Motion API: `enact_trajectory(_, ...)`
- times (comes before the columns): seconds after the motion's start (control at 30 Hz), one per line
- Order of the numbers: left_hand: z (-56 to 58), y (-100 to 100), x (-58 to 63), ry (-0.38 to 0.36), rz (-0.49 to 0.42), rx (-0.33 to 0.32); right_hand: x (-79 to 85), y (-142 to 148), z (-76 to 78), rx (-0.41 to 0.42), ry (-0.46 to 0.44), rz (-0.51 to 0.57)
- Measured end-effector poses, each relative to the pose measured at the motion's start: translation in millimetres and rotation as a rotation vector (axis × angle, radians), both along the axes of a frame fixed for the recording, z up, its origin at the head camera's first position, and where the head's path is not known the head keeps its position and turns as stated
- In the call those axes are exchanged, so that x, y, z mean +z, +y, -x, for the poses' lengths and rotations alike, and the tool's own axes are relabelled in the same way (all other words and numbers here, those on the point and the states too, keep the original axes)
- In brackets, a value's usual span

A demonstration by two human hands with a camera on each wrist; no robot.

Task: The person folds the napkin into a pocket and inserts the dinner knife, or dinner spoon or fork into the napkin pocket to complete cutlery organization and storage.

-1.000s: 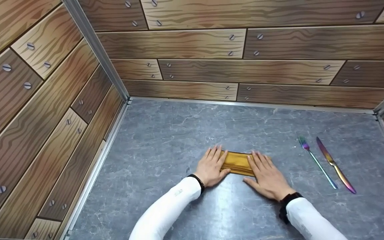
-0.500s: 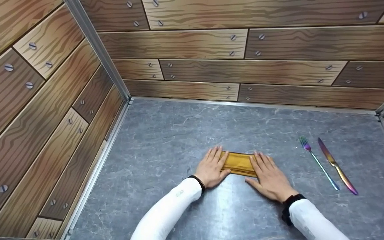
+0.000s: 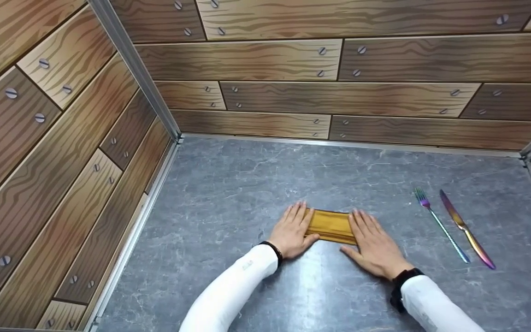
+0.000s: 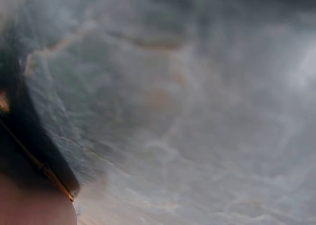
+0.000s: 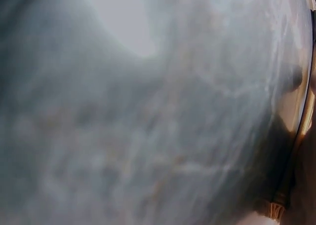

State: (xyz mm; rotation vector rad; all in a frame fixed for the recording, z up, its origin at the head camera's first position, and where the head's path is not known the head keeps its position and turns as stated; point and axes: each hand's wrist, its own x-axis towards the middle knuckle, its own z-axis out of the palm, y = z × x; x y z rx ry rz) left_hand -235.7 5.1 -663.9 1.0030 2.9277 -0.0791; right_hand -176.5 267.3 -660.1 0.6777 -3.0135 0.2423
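A golden-yellow folded cloth (image 3: 331, 226) lies flat as a narrow strip with layered folds along its near side. My left hand (image 3: 292, 234) rests on its left end, fingers stretched out and thumb along the near edge. Over the right end lies my right hand (image 3: 377, 246), fingers straight, its thumb on the table just short of the cloth. Both ends of the cloth are hidden under the fingers. The left wrist view holds blurred tabletop (image 4: 197, 111) and a dark wristband (image 4: 34, 131); the right wrist view likewise has mostly tabletop (image 5: 123, 126).
To the right of the cloth lie an iridescent fork (image 3: 441, 226) and a rainbow-coloured knife (image 3: 466, 230), side by side and slanted. The grey marbled table (image 3: 228, 184) is bounded by a wood-patterned back wall (image 3: 270, 99) and left wall (image 3: 62, 175) with metal edging.
My right hand has slid slightly to the right along the cloth, baring a little more of its middle. My left hand stays in place on the left end.
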Motion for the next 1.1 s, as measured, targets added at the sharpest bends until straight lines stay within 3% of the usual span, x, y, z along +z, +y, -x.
enact_trajectory(1.1,1.4,-0.8,-1.8,-0.066,-0.017,0.011,4.1,-0.2,0.5,0.011,-0.04,0.031)
